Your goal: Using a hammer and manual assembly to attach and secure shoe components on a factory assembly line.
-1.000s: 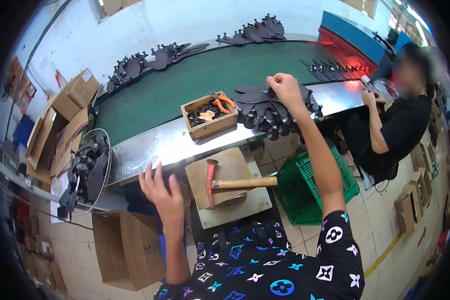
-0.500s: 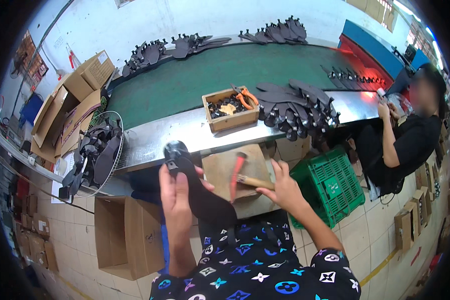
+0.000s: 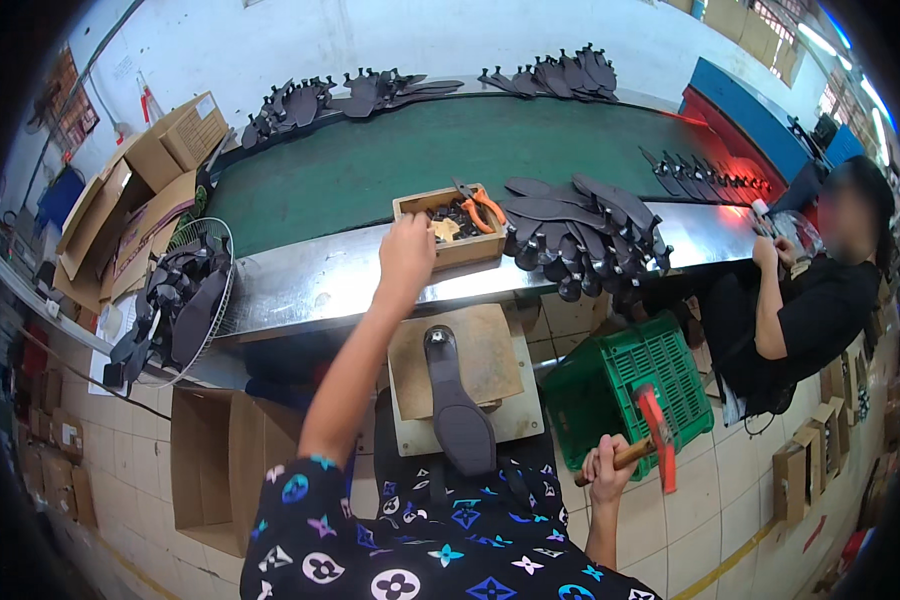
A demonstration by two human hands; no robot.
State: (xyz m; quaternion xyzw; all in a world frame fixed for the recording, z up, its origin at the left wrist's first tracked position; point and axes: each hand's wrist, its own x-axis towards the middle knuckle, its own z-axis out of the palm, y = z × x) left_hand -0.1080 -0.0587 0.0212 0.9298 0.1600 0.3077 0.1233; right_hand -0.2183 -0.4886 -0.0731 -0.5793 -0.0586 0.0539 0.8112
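Observation:
A dark shoe sole (image 3: 462, 420) lies with its tread side up on a worn, pale board (image 3: 500, 350) in front of me, its heel end pointing away. My left hand (image 3: 407, 258) reaches over to a small wooden box (image 3: 470, 250) on the bench. Its fingers curl down at the box's near left corner, and whatever they grip is hidden. Small black parts (image 3: 457, 216) and orange-handled pliers (image 3: 482, 208) are in that box. Low on the right, my right hand (image 3: 606, 470) is closed round the wooden handle of a hammer with a red head (image 3: 656, 438).
Heaped soles (image 3: 580, 225) lie right of the box. A wire basket of soles (image 3: 228, 300) stands left, above an open carton (image 3: 205, 470). A green crate (image 3: 620, 370) sits by the hammer. Beyond the metal bench (image 3: 310, 290) runs a green belt (image 3: 370, 160). A co-worker (image 3: 800, 290) sits right.
The sole has gone from my left hand onto the board. My left hand has moved forward to the wooden box. My right hand has swung the hammer outward to the right, off the board.

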